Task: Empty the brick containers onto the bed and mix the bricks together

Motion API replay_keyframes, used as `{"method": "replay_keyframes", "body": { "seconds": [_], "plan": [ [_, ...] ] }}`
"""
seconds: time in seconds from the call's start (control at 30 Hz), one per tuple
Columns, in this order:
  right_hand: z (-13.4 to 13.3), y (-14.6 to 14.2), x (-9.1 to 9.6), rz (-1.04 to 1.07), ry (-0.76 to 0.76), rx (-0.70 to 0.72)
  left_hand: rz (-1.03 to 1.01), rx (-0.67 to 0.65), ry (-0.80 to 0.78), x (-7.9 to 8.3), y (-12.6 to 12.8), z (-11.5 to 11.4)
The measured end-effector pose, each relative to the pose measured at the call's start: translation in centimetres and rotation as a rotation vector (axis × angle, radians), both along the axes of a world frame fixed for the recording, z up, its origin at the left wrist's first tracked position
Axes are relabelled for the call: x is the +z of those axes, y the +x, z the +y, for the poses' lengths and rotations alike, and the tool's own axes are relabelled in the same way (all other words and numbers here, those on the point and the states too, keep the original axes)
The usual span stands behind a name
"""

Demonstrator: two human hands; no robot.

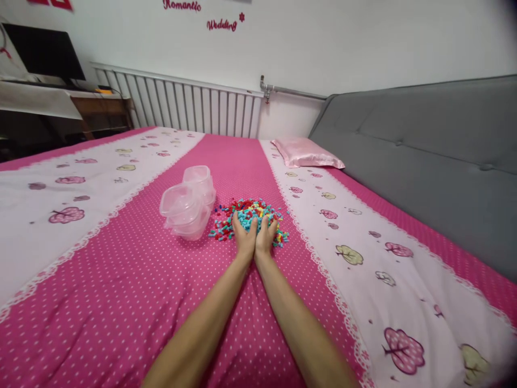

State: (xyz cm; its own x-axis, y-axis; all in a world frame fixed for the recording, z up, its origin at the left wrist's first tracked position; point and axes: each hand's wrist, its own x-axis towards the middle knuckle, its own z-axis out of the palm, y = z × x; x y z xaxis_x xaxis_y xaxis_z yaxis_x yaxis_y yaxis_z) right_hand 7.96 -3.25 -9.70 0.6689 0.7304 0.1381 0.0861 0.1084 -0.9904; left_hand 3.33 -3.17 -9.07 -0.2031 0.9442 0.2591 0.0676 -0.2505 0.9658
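A heap of small coloured beads (250, 209), mostly turquoise, red and yellow, lies on the pink dotted bedspread (133, 291). My left hand (244, 235) and my right hand (266, 235) are pressed side by side at the heap's near edge, palms up and cupped, with beads lying in and over the fingers. Left of the heap stand clear plastic containers (188, 207), stacked in two piles, a hand's width from my left hand.
A pink satin pillow (307, 152) lies at the bed's far right. A grey padded headboard (436, 161) runs along the right side. A white radiator (181, 102) lines the far wall, and a desk with a dark monitor (44, 51) stands at far left.
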Motion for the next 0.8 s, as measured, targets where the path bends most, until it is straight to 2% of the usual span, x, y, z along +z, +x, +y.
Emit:
{"method": "replay_keyframes", "body": {
  "seconds": [0.1, 0.27, 0.37, 0.47, 0.57, 0.67, 0.8],
  "plan": [
    [2.1, 0.9, 1.1, 0.017, 0.006, -0.022, 0.033, 0.002, 0.023, 1.2, 0.9, 1.8],
    [5.4, 2.3, 2.2, -0.003, 0.041, 0.066, 0.088, -0.004, -0.012, 2.3, 1.6, 5.2],
    [7.0, 4.4, 2.7, -0.033, 0.052, 0.133, 0.126, -0.043, -0.056, 2.9, 0.5, 7.9],
    [7.9, 8.0, 2.8, -0.068, 0.021, 0.165, 0.194, -0.09, -0.088, 3.3, -1.5, 10.3],
    [7.8, 12.3, 1.7, -0.088, -0.061, 0.145, 0.294, -0.086, -0.155, 2.9, -3.5, 11.8],
    [7.4, 15.5, -0.5, -0.087, -0.157, 0.122, 0.397, -0.045, -0.243, 1.6, -4.6, 12.4],
    [8.4, 15.9, -2.9, -0.069, -0.172, 0.184, 0.459, -0.017, -0.285, 0.3, -4.4, 12.9]
  ]
}}
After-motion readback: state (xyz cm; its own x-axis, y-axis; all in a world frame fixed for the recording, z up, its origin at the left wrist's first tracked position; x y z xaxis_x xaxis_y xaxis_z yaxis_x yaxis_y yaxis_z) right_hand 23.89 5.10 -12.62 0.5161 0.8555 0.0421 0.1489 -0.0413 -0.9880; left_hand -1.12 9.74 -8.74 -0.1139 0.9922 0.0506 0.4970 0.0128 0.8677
